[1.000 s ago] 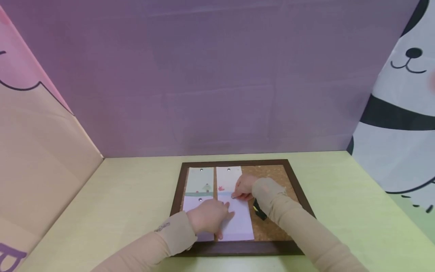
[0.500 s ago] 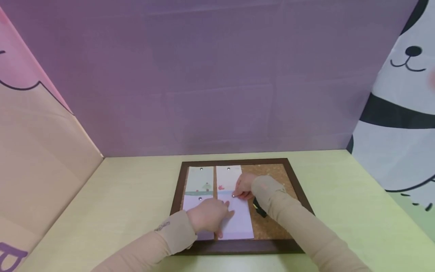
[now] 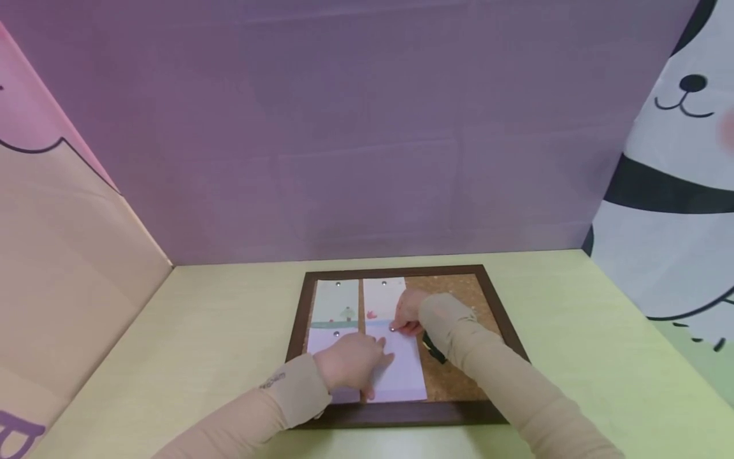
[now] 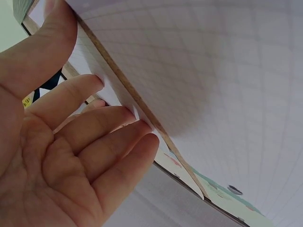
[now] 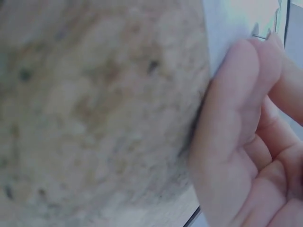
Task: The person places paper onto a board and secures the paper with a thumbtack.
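Observation:
My left hand (image 3: pixel 348 362) rests its spread fingers on the lined white paper (image 3: pixel 401 377) in the board's lower middle, and the left wrist view shows its thumb and fingers extended. With its fingertips, my right hand (image 3: pixel 410 311) pinches a silver thumbtack (image 3: pixel 392 329) at that paper's top edge. In the right wrist view the tack's thin pin (image 5: pixel 259 36) shows between the fingertips and the paper. Whether the pin has entered the cork is unclear. A second lined paper (image 3: pixel 318 343), tacked at its top, lies partly under the left hand.
The brown-framed cork board (image 3: pixel 459 386) lies on a pale yellow table (image 3: pixel 229 319). Two upper papers carry drawings, a tree (image 3: pixel 347 313) and a red shape (image 3: pixel 371 315), each tacked at the top. A black and yellow object (image 3: pixel 434 349) lies beside the right forearm.
Both hands keep nearly the same place and pose. The whole head view has shifted slightly; the tack stays at the paper's top edge.

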`<state>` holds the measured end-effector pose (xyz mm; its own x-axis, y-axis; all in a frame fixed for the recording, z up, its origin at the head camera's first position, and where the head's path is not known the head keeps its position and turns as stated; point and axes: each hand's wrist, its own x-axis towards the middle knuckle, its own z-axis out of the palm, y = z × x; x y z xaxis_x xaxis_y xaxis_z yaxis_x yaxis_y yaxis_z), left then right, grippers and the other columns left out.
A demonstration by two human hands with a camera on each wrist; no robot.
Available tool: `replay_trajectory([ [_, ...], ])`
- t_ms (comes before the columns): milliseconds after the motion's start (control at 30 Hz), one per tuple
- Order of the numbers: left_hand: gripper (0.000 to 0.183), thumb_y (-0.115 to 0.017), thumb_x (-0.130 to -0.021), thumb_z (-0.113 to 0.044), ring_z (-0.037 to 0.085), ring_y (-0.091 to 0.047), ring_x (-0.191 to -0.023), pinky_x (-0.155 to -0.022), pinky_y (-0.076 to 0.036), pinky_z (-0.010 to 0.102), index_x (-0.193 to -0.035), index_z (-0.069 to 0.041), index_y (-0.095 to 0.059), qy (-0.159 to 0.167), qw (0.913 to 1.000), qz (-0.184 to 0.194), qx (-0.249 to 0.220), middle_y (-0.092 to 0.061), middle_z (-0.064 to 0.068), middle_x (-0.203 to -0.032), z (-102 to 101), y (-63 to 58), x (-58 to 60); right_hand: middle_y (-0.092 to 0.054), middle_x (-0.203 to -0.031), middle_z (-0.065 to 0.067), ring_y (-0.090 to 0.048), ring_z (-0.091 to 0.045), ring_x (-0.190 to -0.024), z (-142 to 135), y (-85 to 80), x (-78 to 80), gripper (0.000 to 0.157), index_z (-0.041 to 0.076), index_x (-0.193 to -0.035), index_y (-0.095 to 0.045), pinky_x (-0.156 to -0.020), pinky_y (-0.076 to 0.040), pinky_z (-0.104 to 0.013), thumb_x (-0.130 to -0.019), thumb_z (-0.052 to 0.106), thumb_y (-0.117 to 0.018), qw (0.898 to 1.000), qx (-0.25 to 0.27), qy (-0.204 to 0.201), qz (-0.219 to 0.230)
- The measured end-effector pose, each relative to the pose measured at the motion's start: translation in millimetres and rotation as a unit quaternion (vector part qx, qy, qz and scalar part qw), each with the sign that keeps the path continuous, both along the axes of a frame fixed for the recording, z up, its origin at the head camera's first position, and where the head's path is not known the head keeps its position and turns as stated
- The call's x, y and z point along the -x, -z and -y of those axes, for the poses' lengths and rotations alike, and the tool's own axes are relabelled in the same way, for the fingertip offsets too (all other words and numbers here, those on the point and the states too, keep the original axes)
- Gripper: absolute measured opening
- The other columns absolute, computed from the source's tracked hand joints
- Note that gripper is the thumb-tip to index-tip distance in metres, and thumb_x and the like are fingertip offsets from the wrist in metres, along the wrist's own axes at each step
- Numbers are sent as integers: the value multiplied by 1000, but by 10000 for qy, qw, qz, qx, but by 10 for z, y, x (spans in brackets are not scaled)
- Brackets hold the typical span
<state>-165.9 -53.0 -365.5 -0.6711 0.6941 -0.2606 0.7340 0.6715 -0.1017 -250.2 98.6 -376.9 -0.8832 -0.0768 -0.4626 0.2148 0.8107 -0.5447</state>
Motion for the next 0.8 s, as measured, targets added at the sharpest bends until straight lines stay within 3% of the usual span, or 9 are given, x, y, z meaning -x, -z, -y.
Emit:
replay_trajectory([
  [133,81,-82,-63,-43,23,-63,-106,-92,-50,29,-135,-21,-52,-62,10000,27,-11,-54,11,-136,1,6,-3,-55,-52,-1,-50,-7,-44,23,59,72,25,6,-62,-60,-44,-47,-17,-79,14,-76,9990,-421,-99,-55],
  [233,81,-81,-63,-44,24,-63,-106,-91,-50,29,-135,-21,-52,-15,10000,-34,45,-54,10,-136,3,9,-1,-52,-47,1,-47,-7,-40,41,64,92,34,8,-55,-55,-41,-43,-16,-80,18,-76,9951,-873,-433,-179],
  [400,78,-80,-63,-45,22,-64,-102,-88,-51,28,-133,-24,-53,142,9997,-165,74,-55,10,-134,7,25,-2,-48,-42,3,-43,-6,-36,85,-24,27,43,11,-47,-52,-43,-38,-16,-81,24,-75,9774,-1750,-1093,-460],
  [467,77,-80,-63,-45,22,-65,-100,-87,-52,28,-133,-25,-54,158,9997,-171,59,-55,10,-134,12,27,-2,-49,-45,3,-43,-7,-38,115,-79,-14,39,9,-51,-55,-45,-38,-16,-80,25,-76,9724,-1951,-1153,-556],
  [600,77,-80,-63,-45,21,-65,-98,-85,-52,28,-133,-25,-54,155,9997,-182,40,-56,10,-134,19,19,3,-58,-64,-3,-50,-11,-54,161,-170,-71,26,2,-73,-63,-53,-44,-20,-76,22,-79,9706,-2016,-1048,-788],
  [700,77,-80,-63,-45,21,-65,-97,-85,-52,27,-132,-25,-55,182,9995,-233,49,-57,10,-133,26,8,-1,-62,-83,-9,-57,-18,-73,154,-200,-93,40,-3,-95,-62,-71,-52,-28,-74,26,-81,9675,-2113,-1003,-962],
  [800,77,-80,-62,-45,21,-65,-100,-88,-51,28,-132,-25,-54,170,9996,-230,74,-56,10,-133,28,4,-17,-63,-74,-8,-59,-17,-65,89,-141,-73,44,-2,-93,-61,-66,-52,-28,-73,32,-81,9740,-1929,-827,-852],
])
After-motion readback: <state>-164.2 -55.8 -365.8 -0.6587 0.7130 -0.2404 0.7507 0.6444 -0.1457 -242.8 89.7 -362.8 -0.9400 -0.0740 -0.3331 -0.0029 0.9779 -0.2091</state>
